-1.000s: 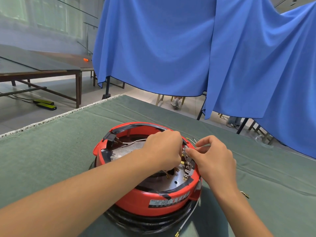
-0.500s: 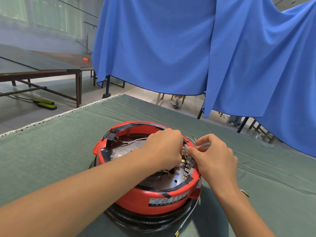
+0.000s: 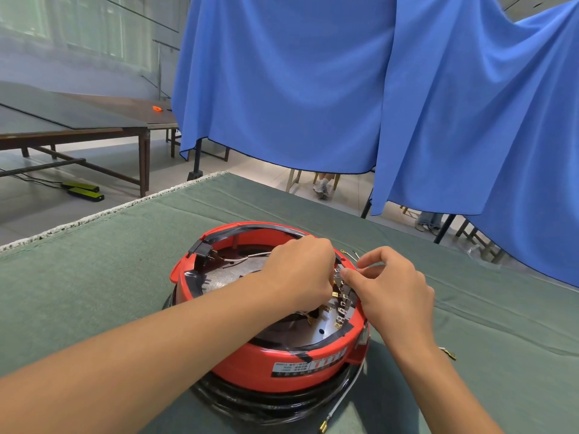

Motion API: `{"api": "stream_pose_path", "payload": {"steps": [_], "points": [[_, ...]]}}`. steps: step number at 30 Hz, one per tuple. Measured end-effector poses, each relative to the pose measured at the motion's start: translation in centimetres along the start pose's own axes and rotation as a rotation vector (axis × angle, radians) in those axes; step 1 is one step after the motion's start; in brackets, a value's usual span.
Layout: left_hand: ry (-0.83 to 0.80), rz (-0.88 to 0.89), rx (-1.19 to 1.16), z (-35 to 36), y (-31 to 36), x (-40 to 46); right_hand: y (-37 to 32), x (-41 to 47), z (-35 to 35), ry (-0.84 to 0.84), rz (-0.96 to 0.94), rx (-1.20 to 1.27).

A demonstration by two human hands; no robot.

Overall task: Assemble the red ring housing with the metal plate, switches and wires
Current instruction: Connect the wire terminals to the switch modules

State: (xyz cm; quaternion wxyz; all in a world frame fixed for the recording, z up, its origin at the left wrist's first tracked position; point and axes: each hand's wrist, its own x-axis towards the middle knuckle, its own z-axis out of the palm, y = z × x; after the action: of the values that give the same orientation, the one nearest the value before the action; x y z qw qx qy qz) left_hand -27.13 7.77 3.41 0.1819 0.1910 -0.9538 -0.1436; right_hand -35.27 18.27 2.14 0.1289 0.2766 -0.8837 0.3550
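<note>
The red ring housing [image 3: 250, 364] sits on the green cloth, on top of a black coil of cable. A grey metal plate [image 3: 225, 278] lies inside it, with a row of small metal terminals [image 3: 341, 308] along the right inner rim. My left hand [image 3: 297, 270] is curled over the right side of the plate, fingertips hidden among the terminals. My right hand [image 3: 391, 286] pinches a small clear-and-metal wire end at the rim, thumb and forefinger together. A thin wire [image 3: 247, 258] runs across the plate from a black clip [image 3: 203, 247].
A white wire with a brass lug [image 3: 341, 399] trails out under the housing at the front right. Loose brass terminals [image 3: 449, 353] lie on the cloth to the right, and small wire ends [image 3: 349, 252] lie behind the housing. Blue drapes [image 3: 407, 98] hang beyond the table.
Both hands stay at the right rim of the housing; the fingers have shifted only slightly around the terminals. The housing has not moved.
</note>
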Motion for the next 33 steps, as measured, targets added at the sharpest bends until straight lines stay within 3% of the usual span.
{"api": "stream_pose_path", "payload": {"steps": [26,33], "points": [[-0.018,0.043,-0.071,-0.08,-0.10,-0.26,0.35,0.10,0.23,0.042,-0.017,-0.013],[-0.055,0.040,-0.070,-0.36,-0.63,-0.30,0.29,-0.10,0.12,-0.027,0.016,0.024]]}}
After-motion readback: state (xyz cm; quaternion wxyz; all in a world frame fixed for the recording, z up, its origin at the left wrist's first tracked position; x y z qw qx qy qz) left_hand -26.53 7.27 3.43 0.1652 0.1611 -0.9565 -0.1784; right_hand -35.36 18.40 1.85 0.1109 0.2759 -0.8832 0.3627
